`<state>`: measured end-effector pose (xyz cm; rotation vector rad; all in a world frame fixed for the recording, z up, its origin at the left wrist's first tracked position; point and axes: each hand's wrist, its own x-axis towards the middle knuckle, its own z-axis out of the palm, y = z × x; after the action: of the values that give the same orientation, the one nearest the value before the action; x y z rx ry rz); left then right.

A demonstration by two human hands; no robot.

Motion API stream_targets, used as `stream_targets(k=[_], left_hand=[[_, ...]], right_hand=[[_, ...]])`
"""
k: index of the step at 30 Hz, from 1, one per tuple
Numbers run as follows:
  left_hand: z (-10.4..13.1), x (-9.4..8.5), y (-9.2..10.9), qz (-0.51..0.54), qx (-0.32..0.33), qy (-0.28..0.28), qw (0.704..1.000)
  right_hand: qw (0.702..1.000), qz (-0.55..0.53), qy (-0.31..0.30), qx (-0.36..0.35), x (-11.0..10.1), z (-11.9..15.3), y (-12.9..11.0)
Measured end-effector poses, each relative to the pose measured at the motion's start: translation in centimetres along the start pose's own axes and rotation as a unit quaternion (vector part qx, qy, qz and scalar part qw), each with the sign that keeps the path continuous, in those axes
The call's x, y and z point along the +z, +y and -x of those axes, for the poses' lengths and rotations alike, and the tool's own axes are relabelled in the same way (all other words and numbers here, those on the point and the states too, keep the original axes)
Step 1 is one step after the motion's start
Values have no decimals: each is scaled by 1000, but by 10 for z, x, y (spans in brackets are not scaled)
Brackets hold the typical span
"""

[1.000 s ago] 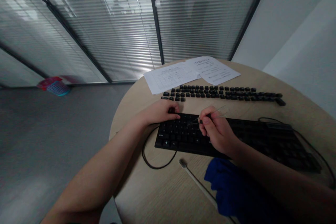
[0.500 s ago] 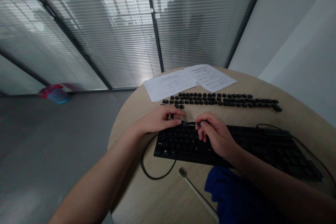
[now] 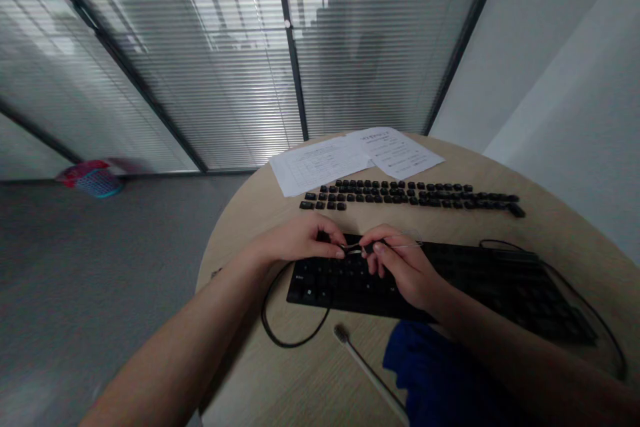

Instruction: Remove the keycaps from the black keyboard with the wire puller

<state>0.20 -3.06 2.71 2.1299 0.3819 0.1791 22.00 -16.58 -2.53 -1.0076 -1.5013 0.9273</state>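
A black keyboard lies on the round wooden table, with part of its upper left hidden by my hands. My left hand is over its top left corner, thumb and fingers pinched at a small dark piece. In my right hand is a wire tool with a dark middle, held between thumb and fingers; its wire prongs reach the fingertips of my left hand. Rows of loose black keycaps lie beyond the keyboard.
Printed papers lie at the table's far side. A toothbrush and a blue cloth are near the front. A black cable loops at the left. On the floor stands a basket.
Both hands have come slightly nearer, down over the keyboard's top edge, and my right hand has moved a little left. The view has shifted slightly.
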Motion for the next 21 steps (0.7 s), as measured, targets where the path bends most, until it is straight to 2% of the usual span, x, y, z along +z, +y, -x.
stream_targets(k=[13,21], left_hand=[[2,0,2,15,-17,10,1000],[2,-1,-1,21,-24,0,999]], right_hand=[[998,-62,-13,-11,-4,0,3],[998,-57,-23,-27,-4,0,1]])
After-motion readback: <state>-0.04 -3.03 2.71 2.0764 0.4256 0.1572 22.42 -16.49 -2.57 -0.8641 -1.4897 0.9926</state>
